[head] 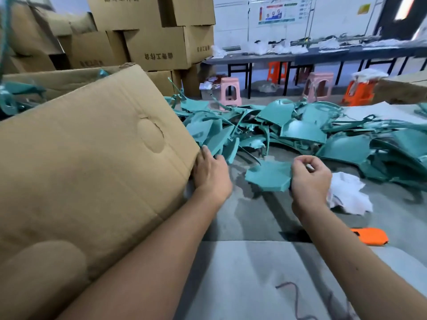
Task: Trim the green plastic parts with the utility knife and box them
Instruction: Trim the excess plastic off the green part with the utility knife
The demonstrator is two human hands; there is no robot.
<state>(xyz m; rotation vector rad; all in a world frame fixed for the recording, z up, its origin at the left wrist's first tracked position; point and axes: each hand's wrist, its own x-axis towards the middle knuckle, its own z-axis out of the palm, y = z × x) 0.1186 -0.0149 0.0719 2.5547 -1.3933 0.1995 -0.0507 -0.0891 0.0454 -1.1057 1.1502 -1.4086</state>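
Right hand (309,176) pinches a green part (268,175); left hand (211,172), fingers straight, steadies the cardboard box (92,158) beside it. Keep the box braced before dropping it in.

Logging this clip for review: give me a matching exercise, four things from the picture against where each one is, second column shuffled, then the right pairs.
Things:
1. right hand
2. left hand
3. orange utility knife
4. pink stool

Places:
A. on the floor, near the right forearm
B. on the corner of the big cardboard box
C. behind the heap of green parts
D. gripping a flat green part

Pairs: 1-D, 2-B, 3-A, 4-C
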